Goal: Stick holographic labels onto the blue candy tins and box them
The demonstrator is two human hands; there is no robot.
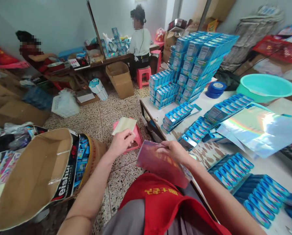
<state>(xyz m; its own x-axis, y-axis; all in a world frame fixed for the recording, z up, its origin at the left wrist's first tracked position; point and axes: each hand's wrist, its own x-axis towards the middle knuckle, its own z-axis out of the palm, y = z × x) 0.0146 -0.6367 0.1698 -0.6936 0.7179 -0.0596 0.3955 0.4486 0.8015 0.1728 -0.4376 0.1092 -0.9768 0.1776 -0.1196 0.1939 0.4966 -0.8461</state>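
Two bare hands work low in the near middle, over the speckled floor (116, 182) and just left of a white worktop (278, 171). The right hand (172, 150) has its grip closed on the upper edge of a dark red printed sheet (158, 163), which hangs tilted in front of a red apron (160, 204). The left hand (123, 141) has its fingers curled at the near edge of a pale yellow sheet (124, 125) above a pink stool (138, 138); I cannot tell whether that grip holds the sheet or only rests against it. On the worktop, a tall stack of blue boxes (197, 65) stands at the far end, with lower rows (176, 116) in front of it and more box groups (265, 195) toward the near right. Blue tape rolls (215, 88) sit to the right of the tall stack, a turquoise basin (248, 93) is farther right, and shiny silver sheets (260, 125) lie nearer, over part of the boxes. At near left, a big cardboard box (36, 169) gapes open, blue packets (81, 156) showing along its right side. Far off, a person in a white top (141, 44) sits with an open carton (120, 81) just to the left; another person in dark red (36, 58) sits at far left.
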